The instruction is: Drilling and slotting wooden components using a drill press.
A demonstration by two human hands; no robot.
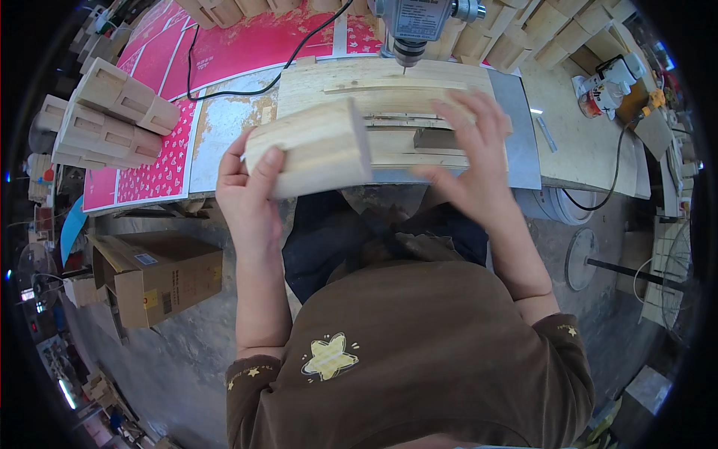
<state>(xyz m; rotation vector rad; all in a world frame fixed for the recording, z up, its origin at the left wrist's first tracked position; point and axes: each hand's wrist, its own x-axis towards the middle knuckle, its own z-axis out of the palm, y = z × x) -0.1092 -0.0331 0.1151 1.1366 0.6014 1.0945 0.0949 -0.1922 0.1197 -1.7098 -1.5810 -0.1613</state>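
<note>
My left hand (258, 168) grips a pale wooden block (314, 150) with rounded edges, thumb on its near face. The block is tilted and held above the front of the bench. Off to its right, my right hand (475, 146) is raised with fingers spread and a little blurred, holding nothing. Below and behind it lies a wooden board jig (307, 82) with strips across it and a small dark block (436, 138) between them. The drill (411, 30), its chuck and thin bit pointing down, stands over the far part of the jig.
Stacked wooden blocks with recesses (123, 105) stand at the left, and more wooden pieces (516, 45) crowd the back right. A black cable (277, 81) crosses the pink sheet (224, 52). At right are a white container (602, 93) and a pen-like tool (547, 135). A cardboard box (172, 280) sits on the floor.
</note>
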